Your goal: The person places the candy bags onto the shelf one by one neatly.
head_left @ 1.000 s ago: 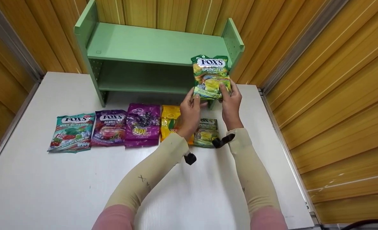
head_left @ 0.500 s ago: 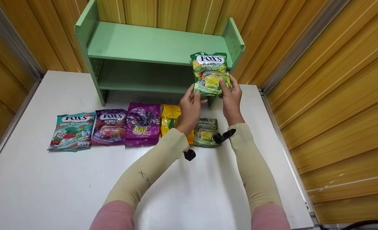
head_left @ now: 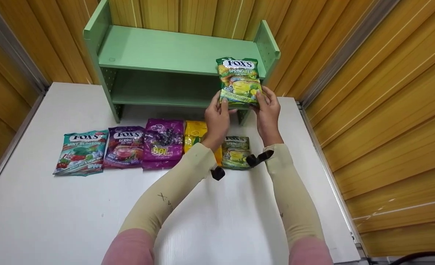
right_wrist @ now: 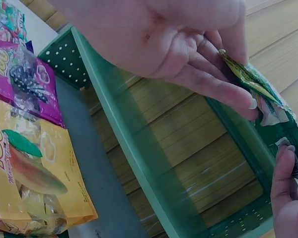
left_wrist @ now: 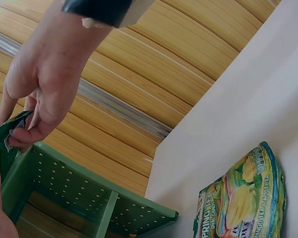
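A green FOX'S Spring Tea candy bag (head_left: 239, 79) is held up in front of the right end of the green shelf (head_left: 180, 51). My left hand (head_left: 217, 119) pinches its lower left corner, thumb on the front. On the lower right, my right hand (head_left: 269, 115) grips it the same way. Part of the bag's green back (right_wrist: 273, 131) shows in the right wrist view, with fingers behind it. A second Spring Tea bag (head_left: 236, 154) lies on the table below my hands, and in the left wrist view its printed front (left_wrist: 243, 198) is visible.
Left of it lie a yellow mango candy bag (head_left: 195, 129), partly behind my left arm, a purple bag (head_left: 164, 143), a FOX'S Berries bag (head_left: 124, 147) and a Mint Blossom bag (head_left: 81, 152). The white table (head_left: 55, 217) is bordered by wood-panelled walls (head_left: 386, 129).
Both hands have lifted the held Spring Tea bag slightly, shifting it a little left. The right thumb has slid toward the bag's right edge. Bags on the table stay put.
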Demonstrator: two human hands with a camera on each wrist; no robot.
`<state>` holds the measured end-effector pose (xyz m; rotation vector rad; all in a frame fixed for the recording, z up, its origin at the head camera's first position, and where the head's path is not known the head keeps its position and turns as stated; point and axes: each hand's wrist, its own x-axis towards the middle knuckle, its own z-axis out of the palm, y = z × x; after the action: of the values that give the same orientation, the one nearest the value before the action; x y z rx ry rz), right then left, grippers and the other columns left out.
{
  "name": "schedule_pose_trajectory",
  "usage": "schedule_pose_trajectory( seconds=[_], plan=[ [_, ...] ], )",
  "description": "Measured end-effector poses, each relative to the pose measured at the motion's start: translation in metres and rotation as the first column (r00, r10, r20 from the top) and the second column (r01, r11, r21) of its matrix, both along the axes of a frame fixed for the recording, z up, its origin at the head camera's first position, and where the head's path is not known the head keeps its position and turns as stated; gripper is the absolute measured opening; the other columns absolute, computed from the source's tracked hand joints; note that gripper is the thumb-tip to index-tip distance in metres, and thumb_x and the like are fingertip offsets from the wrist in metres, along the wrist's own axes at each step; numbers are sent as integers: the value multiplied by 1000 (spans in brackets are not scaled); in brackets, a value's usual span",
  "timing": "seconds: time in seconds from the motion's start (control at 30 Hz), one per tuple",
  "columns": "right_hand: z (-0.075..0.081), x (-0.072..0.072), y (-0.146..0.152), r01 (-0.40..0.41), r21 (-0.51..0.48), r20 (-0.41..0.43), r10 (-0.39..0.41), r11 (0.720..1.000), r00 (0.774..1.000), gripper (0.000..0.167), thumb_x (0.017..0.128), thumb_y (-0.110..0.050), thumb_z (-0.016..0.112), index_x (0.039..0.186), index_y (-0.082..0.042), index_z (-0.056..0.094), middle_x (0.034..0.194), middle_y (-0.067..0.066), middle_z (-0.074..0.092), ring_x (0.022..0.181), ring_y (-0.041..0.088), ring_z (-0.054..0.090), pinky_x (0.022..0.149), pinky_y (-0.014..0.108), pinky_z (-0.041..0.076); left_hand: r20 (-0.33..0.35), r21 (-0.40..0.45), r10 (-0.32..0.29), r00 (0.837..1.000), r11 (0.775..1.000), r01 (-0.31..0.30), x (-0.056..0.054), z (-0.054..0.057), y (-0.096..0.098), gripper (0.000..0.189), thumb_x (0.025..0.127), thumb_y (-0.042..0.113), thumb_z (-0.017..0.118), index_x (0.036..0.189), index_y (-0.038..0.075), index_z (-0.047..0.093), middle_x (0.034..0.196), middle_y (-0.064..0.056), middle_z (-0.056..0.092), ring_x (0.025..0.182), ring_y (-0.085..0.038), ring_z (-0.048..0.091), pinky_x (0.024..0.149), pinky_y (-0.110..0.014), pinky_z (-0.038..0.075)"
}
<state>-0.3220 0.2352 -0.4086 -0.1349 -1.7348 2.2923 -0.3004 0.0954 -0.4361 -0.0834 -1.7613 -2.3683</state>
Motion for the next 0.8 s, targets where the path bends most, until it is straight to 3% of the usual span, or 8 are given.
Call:
schedule_pose_trajectory(
  seconds=[0.23,0.5,0.67,0.8],
  plan=[
    [0,14,-7,22,-60,-62,-25,998,998,39,99,-17,52,135,-1,47,125,10,52,105,18,61,82,25,57,-10,3,26,1000,1000,-26,-3,4,0,52,103,30,43,151,14,32,135,-6,58,91,-20,71,86,-24,57],
    [-3,26,-13,12,-87,-146,-25,996,989,42,99,-16,52,137,2,45,128,10,51,112,19,59,95,29,54,-78,30,92,993,995,-90,-5,4,2,47,102,28,47,146,19,37,111,-10,68,84,-24,72,78,-29,60],
    [-4,31,-15,6,-113,-142,-22,994,990,49,99,-16,53,143,2,40,134,13,46,114,20,58,99,29,52,-115,89,159,981,985,-149,-4,6,1,42,99,25,53,138,14,46,121,-9,69,85,-21,72,75,-30,61],
    [-3,33,-16,-4,-136,-141,-15,991,990,51,99,-16,52,145,0,37,141,15,43,120,24,58,100,27,51,-130,168,182,975,973,-159,4,16,0,40,97,17,58,135,5,51,124,-13,67,92,-26,72,73,-32,61]
  ],
)
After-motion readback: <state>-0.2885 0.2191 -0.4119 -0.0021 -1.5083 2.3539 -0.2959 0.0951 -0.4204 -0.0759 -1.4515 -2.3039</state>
